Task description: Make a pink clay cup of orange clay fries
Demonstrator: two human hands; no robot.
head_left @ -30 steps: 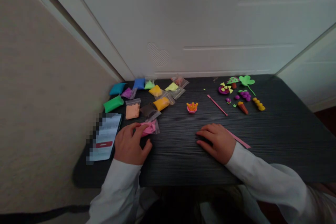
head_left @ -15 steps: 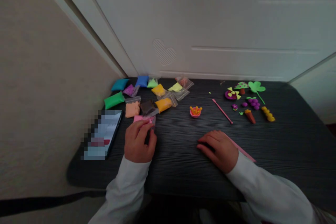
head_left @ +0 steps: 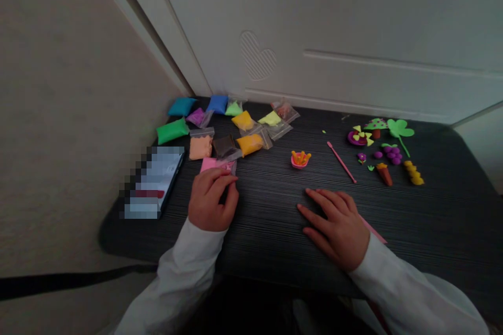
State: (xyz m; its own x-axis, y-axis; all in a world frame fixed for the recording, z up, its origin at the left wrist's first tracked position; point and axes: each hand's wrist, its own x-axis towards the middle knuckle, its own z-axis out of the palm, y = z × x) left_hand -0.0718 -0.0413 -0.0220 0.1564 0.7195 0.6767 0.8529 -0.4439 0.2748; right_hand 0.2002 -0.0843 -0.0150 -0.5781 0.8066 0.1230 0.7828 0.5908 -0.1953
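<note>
My left hand (head_left: 212, 201) rests on the dark table with loosely curled fingers, the thumb apart from the index finger. Its knuckles cover the near edge of a bag of pink clay (head_left: 214, 164); no held item shows in it. Lying palm down to the right, my right hand (head_left: 336, 227) has its fingers spread and nothing in them. A flat pink strip (head_left: 374, 230) sticks out from beside its wrist. Beyond the fingertips stands a small pink clay cup with orange sticks (head_left: 300, 160), and a thin pink clay tool (head_left: 341, 162) lies to its right.
Several bags of coloured clay, among them a green one (head_left: 173, 131) and an orange one (head_left: 250, 144), lie at the back left. A phone (head_left: 157, 183) is by the left edge. Small clay figures, including purple grapes (head_left: 392, 154) and a green clover (head_left: 400, 128), sit at right.
My right hand's fingers have spread out and the hand has shifted slightly right. The left hand stays by the pink bag. The whole view has tilted a little.
</note>
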